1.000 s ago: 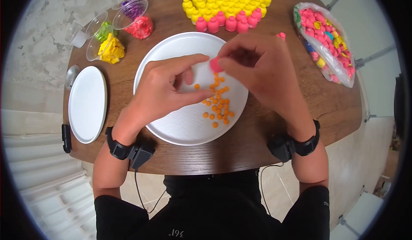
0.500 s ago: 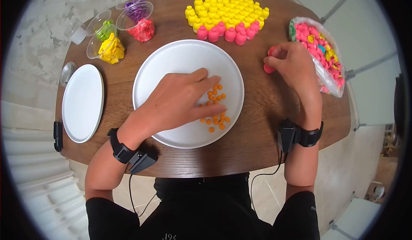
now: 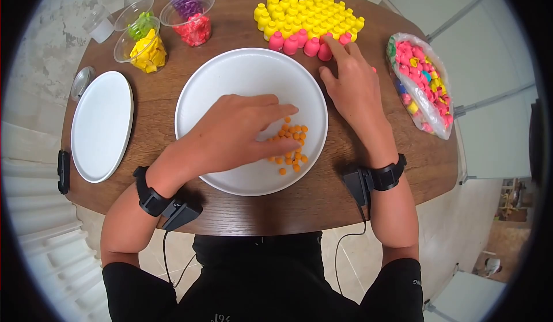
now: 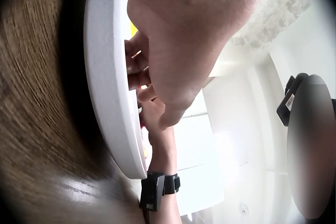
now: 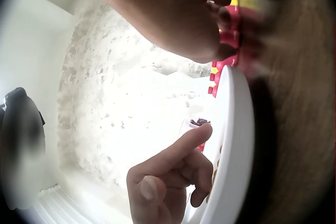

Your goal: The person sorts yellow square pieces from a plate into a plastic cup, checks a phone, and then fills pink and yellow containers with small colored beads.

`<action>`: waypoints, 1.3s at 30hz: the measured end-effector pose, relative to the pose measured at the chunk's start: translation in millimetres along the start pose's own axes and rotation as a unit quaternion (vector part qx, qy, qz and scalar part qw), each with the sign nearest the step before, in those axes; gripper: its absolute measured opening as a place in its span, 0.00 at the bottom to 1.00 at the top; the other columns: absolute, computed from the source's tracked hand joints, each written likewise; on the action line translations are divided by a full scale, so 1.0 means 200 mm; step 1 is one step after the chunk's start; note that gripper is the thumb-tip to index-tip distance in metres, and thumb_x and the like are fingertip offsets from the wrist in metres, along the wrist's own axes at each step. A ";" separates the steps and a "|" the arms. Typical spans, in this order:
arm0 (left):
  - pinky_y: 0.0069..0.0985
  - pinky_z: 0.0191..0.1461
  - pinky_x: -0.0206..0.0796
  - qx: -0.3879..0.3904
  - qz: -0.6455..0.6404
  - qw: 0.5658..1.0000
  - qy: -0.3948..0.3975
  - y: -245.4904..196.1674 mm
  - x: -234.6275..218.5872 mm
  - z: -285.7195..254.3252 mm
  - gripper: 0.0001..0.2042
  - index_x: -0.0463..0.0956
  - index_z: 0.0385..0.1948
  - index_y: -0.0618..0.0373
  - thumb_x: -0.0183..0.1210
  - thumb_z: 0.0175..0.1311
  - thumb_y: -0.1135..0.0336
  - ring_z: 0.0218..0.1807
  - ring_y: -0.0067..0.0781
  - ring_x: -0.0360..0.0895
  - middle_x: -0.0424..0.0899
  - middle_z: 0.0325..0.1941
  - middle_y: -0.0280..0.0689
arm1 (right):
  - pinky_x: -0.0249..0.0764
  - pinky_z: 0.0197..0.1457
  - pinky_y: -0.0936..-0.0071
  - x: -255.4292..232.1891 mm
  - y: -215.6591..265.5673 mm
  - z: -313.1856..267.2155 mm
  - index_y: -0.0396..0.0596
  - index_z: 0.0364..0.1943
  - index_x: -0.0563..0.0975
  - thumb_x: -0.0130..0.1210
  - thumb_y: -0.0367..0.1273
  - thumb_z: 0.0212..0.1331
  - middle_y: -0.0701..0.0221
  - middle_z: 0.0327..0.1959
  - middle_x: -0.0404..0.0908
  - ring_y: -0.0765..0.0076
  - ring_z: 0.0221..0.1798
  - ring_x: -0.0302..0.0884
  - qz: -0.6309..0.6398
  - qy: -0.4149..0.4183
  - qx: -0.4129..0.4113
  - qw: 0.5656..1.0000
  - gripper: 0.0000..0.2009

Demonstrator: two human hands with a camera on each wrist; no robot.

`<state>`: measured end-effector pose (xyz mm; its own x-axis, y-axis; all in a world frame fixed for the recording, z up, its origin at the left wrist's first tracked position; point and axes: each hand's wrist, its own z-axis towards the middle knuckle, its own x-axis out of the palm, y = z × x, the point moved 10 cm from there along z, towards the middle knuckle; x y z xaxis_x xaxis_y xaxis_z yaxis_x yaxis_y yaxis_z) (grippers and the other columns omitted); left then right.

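In the head view my left hand hovers over the large white plate, thumb and forefinger apart above small orange balls. Nothing shows between those fingertips. My right hand reaches to the right end of the row of pink bottles, its fingers spread and touching or just above one bottle, with no grip visible. Yellow bottles stand behind that row. Beside the right hand's outer edge a small piece of a pink thing shows; the hand hides the rest.
Clear cups at the back left hold yellow pieces, green pieces, red pieces and purple pieces. An oval-looking white plate lies left. At right is an open plastic bag of pink and coloured pieces.
My right hand has let go of the pink bottle at the right and moved left to the pink row, its fingers now spread. My left hand has stayed over the orange balls since half a second ago.
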<state>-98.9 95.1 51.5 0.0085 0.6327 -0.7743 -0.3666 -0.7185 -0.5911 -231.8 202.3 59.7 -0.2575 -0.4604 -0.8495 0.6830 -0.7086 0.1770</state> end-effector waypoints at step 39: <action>0.28 0.30 0.62 0.011 -0.012 0.996 -0.082 0.07 -0.11 -0.01 0.17 0.87 0.47 0.62 0.76 0.55 0.71 0.24 0.29 0.71 0.78 0.27 0.37 | 0.71 0.31 0.81 0.07 0.27 -0.17 0.36 0.30 0.81 0.62 0.22 0.58 0.74 0.24 0.83 0.86 0.28 0.76 0.572 0.222 0.121 0.780 0.02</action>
<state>-103.1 71.6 59.6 -0.1345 0.6898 -0.7114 -0.3887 -0.6971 -0.6024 -175.7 175.4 39.7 0.7252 -0.6729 -0.1463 0.1299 -0.0749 0.9887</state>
